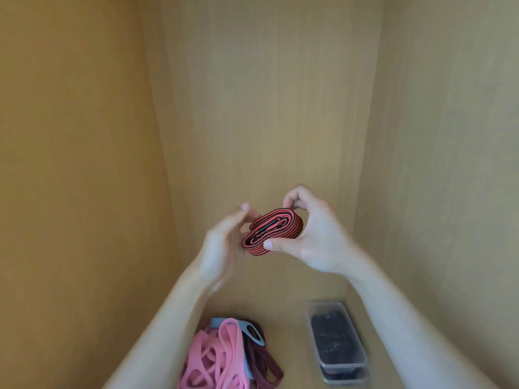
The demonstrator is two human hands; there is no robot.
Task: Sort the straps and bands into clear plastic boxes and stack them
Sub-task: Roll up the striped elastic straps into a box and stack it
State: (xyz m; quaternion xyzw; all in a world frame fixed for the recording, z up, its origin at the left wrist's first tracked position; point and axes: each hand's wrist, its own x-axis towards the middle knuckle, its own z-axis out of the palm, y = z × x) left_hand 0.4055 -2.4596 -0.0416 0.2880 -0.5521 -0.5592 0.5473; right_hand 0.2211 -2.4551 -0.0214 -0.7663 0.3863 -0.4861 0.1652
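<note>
Strap (273, 230) is rolled tight and pinched in my right grip (317, 237) so it won't uncoil, left grip (222, 245) flat-fingered against its end, squaring it I reckon.

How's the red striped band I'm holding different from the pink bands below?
The red-and-black band is coiled tight; the pink bands sprawl in a loose tangle. The red-and-black band is striped, the pink bands plain. The right hand grips the red-and-black band aloft; the pink bands lie on the wood.
</note>
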